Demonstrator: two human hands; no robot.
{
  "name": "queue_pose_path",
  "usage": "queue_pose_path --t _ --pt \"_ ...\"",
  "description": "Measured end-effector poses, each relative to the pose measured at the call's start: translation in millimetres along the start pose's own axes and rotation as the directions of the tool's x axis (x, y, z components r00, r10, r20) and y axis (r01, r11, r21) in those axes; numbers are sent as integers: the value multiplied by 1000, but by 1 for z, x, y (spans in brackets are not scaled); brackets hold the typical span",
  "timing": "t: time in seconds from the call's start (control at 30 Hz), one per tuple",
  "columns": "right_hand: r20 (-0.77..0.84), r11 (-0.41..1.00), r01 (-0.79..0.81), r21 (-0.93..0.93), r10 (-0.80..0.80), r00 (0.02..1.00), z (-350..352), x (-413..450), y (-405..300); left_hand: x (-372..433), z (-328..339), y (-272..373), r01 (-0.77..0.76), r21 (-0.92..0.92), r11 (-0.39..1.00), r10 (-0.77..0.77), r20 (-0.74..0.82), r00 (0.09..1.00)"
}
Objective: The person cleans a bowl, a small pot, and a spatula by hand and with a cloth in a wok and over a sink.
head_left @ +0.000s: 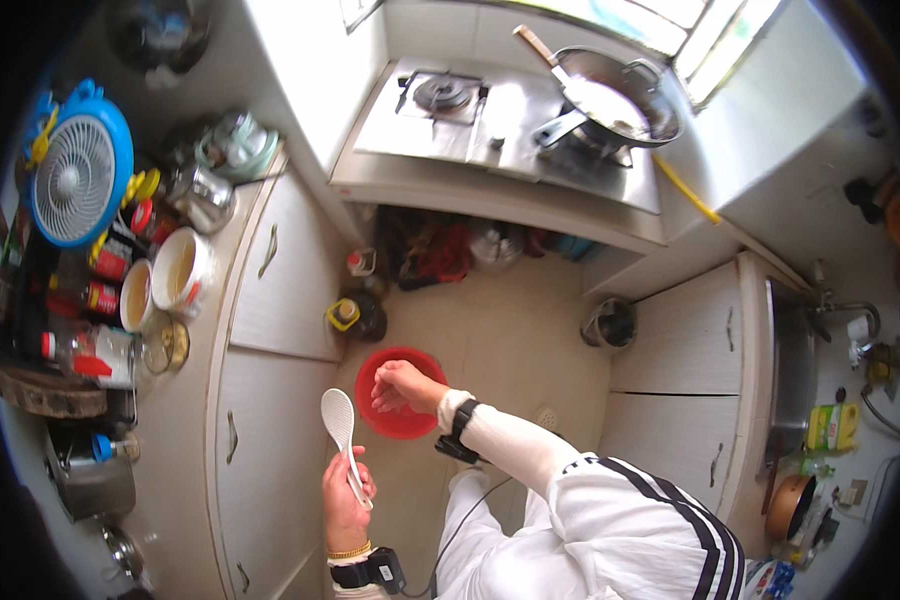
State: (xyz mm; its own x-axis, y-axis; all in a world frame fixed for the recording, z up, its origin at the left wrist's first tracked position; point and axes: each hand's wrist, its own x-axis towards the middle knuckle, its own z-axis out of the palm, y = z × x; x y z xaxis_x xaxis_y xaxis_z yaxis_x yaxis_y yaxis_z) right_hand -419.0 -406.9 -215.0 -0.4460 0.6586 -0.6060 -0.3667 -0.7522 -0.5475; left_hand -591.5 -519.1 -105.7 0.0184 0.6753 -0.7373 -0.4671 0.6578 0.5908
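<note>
My left hand (349,491) grips the handle of a white plastic rice paddle (339,420), its oval head pointing up and away from me. To its right, my right hand (401,388) appears over a red plastic basin (412,427) on the floor, with the fingers curled loosely; the picture does not show anything held in it. How high the hand is above the basin cannot be told. Both wrists wear black devices.
A steel gas stove (487,142) with a wok (664,120) stands ahead. Dark bottles (364,322) and a small bin (609,324) sit on the floor. The left counter (187,420) holds white tubs (178,270), jars and a blue fan (75,180). A sink (791,360) is at right.
</note>
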Motion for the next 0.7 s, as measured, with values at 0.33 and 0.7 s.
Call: queue_pose_path --t 0.33,0.7 --pt "56 754 463 466 -547 835 -94 -240 -169 -15 211 59 -238 297 925 43 540 841" --pt "-405 604 795 -59 -742 534 -238 -402 -291 -8 509 68 -422 578 698 -237 743 626"
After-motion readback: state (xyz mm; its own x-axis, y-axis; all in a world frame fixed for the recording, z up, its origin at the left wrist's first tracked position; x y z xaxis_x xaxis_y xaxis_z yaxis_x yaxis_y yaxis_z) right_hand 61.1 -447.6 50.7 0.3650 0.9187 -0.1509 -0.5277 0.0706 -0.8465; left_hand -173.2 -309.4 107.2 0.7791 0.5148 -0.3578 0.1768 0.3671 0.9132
